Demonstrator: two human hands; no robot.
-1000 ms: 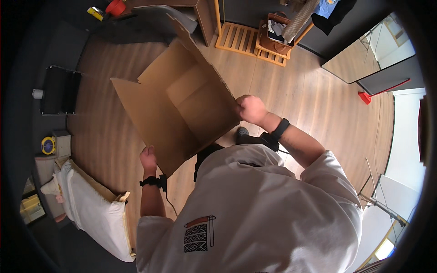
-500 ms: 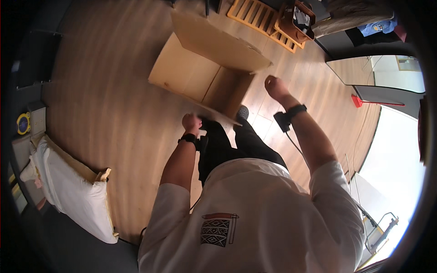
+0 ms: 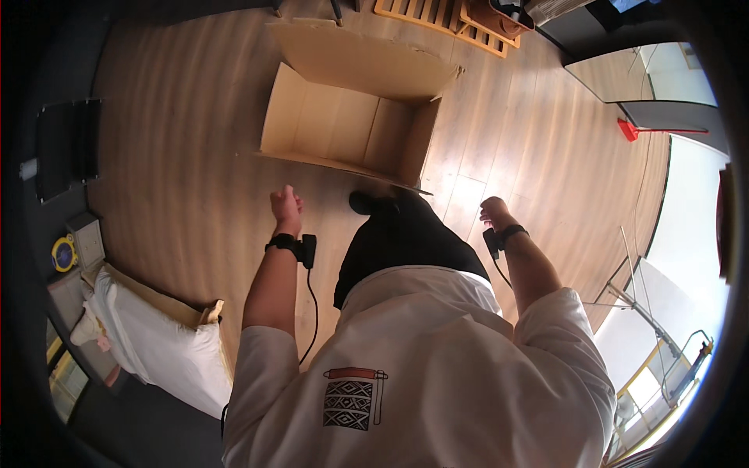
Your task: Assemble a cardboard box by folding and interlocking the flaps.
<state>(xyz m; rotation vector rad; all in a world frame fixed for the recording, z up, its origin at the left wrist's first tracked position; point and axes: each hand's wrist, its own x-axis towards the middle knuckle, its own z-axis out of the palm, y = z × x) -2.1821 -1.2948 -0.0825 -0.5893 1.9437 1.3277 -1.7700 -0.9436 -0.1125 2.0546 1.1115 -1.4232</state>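
An open cardboard box [image 3: 335, 125] stands on the wooden floor just beyond my feet, its tall flap raised at the far side. Nothing shows inside it. My left hand [image 3: 287, 206] hangs to the left of my legs, short of the box's near left corner, its fingers curled in with nothing in them. To the right of my legs, my right hand [image 3: 493, 210] is loosely closed and empty, apart from the box. Each wrist wears a black strap with a small dark device and a cable.
A slatted wooden rack [image 3: 421, 12] with a brown basket [image 3: 499, 19] stands at the far edge. At right are a mirror [image 3: 612, 74], a red dustpan [image 3: 626, 130] and a metal-framed stand [image 3: 647, 312]. A white pillow-like bundle [image 3: 156, 335] lies at left. Wooden floor [image 3: 179, 140] surrounds the box.
My left hand has swung left, away from the box's near edge. My right hand has dropped back toward me. My legs have shifted, and the box sits squarer in view.
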